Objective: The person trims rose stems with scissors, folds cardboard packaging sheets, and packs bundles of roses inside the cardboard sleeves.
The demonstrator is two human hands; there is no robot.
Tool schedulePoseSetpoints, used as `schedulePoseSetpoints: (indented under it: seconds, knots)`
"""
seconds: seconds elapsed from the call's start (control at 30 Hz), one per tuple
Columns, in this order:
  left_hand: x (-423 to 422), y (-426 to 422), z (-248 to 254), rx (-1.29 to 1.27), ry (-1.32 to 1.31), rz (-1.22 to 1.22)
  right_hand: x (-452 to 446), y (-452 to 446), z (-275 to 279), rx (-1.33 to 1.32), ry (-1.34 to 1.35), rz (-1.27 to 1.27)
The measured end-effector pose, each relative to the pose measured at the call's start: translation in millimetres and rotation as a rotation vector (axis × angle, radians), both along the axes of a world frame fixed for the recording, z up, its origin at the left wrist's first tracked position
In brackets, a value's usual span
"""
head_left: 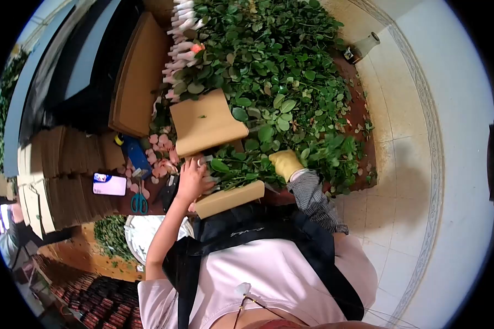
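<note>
A curled sheet of brown cardboard [208, 123] lies on the table, its lower part [230, 199] nearest my body. Between the two cardboard parts lie green leafy stems [241, 169]. My left hand [193, 178], bare, is at the left end of these stems beside the cardboard; its fingers are bent over something I cannot make out. My right hand [286, 164], in a yellow glove, is closed at the leafy right end of the stems; what it grips is hidden. A large heap of leafy stems [280, 66] fills the table beyond, with pale wrapped heads [182, 49] along its left side.
Stacked cardboard [66, 181], a phone [109, 184], teal scissors [139, 203], a blue tool [136, 156] and pink petals [160, 147] are at the left. A glass bottle [365, 46] stands beyond the table's right edge. Below left is a round white container [130, 236].
</note>
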State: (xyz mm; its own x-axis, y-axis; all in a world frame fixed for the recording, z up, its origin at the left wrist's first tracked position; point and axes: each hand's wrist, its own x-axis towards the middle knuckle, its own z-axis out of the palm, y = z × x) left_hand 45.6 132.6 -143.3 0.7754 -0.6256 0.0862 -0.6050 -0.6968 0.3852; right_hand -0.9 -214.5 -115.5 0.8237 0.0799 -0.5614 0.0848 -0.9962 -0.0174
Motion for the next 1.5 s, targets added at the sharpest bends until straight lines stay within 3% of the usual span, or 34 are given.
schedulePoseSetpoints:
  seconds: [0.07,0.1,0.17,0.23,0.27,0.3,0.37,0.43,0.5,0.57,0.63,0.67,0.77,0.8,0.97,1.03,1.17,1.27,1.37,1.5]
  knots:
    - [2.7,-0.5,-6.3,-0.012,0.053,-0.005,3.2,-24.6,-75.6,0.093,0.075,-0.018]
    - [3.0,-0.5,-2.4,-0.032,0.067,-0.016,8.7,-34.4,-69.3,0.099,0.067,-0.023]
    - [-2.6,3.3,-13.7,-0.100,0.052,-0.036,27.9,-51.7,-36.0,0.386,0.293,-0.069]
    - [-10.0,2.4,-9.5,-0.100,0.154,0.013,58.8,-58.2,28.2,0.347,0.338,0.045]
    - [-11.9,1.7,-11.6,-0.113,0.140,0.021,85.3,-54.2,42.6,0.244,0.353,-0.056]
    - [-14.5,1.2,-14.8,-0.128,0.131,0.030,107.4,-48.1,69.3,0.242,0.272,-0.273]
    - [-16.7,0.1,-21.2,-0.131,0.147,0.051,148.9,-57.7,68.9,0.449,-0.274,-0.216]
    - [-15.4,-1.9,-17.0,-0.110,0.094,0.050,201.3,-48.7,87.0,0.711,-0.482,-0.279]
    - [-12.9,-1.9,-13.3,-0.040,0.081,0.030,266.7,-51.5,68.7,0.601,-0.812,-0.137]
    - [-11.7,-4.2,-4.1,-0.013,0.131,0.051,310.1,-45.3,66.9,0.247,-0.773,-0.220]
    - [-11.4,-5.5,3.7,0.022,0.156,0.073,346.3,-54.9,-14.5,0.207,-0.678,-0.266]
    - [-11.1,-6.6,6.3,0.024,0.162,0.067,348.0,-50.3,-31.9,0.144,-0.711,-0.245]
    - [-10.4,-6.2,5.1,0.017,0.178,0.072,317.5,-27.4,10.0,0.010,-0.642,-0.228]
    - [-10.8,-5.9,4.0,-0.017,0.173,0.077,307.9,-27.1,-1.9,0.008,-0.770,-0.208]
    - [-14.8,-3.2,-1.6,-0.042,0.246,0.116,285.2,-32.3,-19.5,-0.142,-0.865,-0.094]
    - [-14.6,-1.3,-4.1,-0.059,0.245,0.086,291.8,-27.3,15.8,-0.087,-0.652,-0.133]
    - [-14.5,-1.4,-7.5,-0.070,0.219,0.098,263.2,5.8,89.7,-0.147,-0.640,-0.001]
    - [-15.0,-1.3,-9.6,-0.060,0.226,0.109,252.7,12.9,48.6,-0.173,-0.400,0.123]
    - [-12.8,-3.9,-0.5,-0.089,0.142,0.072,236.7,-0.6,-37.2,-0.081,-0.490,0.062]
    - [-14.7,-3.7,-3.2,-0.099,0.143,0.089,230.5,7.2,-22.0,-0.074,-0.384,0.022]
